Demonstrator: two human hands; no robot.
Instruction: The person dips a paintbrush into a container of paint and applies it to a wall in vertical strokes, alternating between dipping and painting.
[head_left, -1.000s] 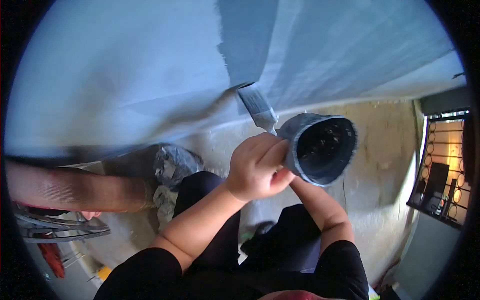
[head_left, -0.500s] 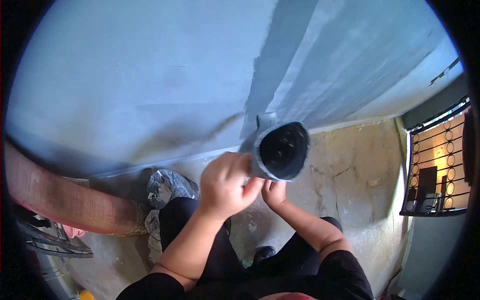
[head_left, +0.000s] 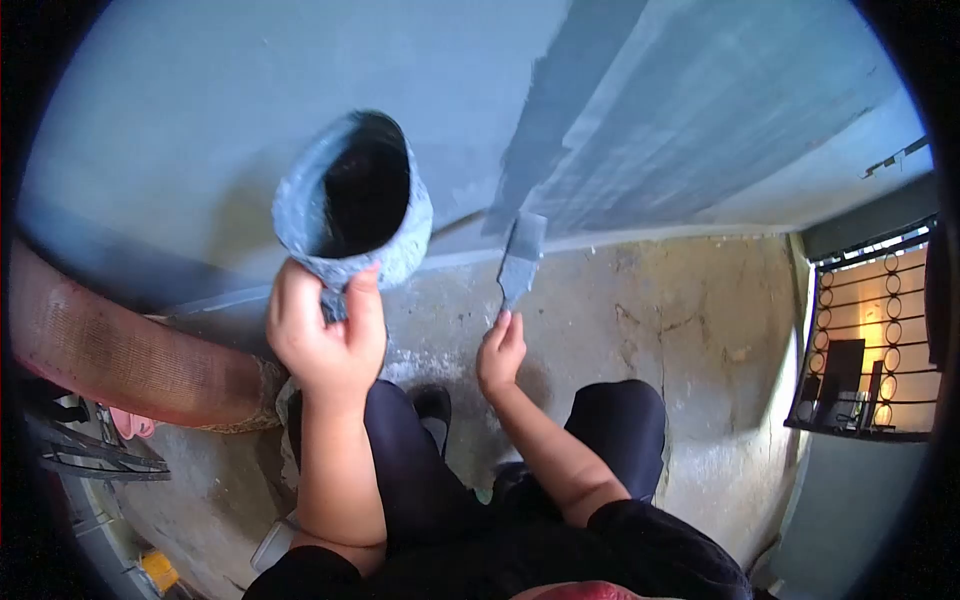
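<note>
My left hand grips a paint-crusted container at its lower rim, the dark opening tilted toward me. To the right, my right hand is closed round the handle of a paintbrush that points up at the foot of the wall. Grey paint coats the brush head and the upper handle. Behind both is a pale blue wall with a darker, wet-looking grey band running up from near the brush tip.
A rolled mat lies at the left, with dark metal bars below it. Something yellow is at the lower left. A barred window is on the right. The concrete floor has cracks and paint marks.
The container has moved left and up with my left hand. My right hand has shifted left, and the brush, earlier mostly hidden behind the container, now shows fully. My legs have shifted.
</note>
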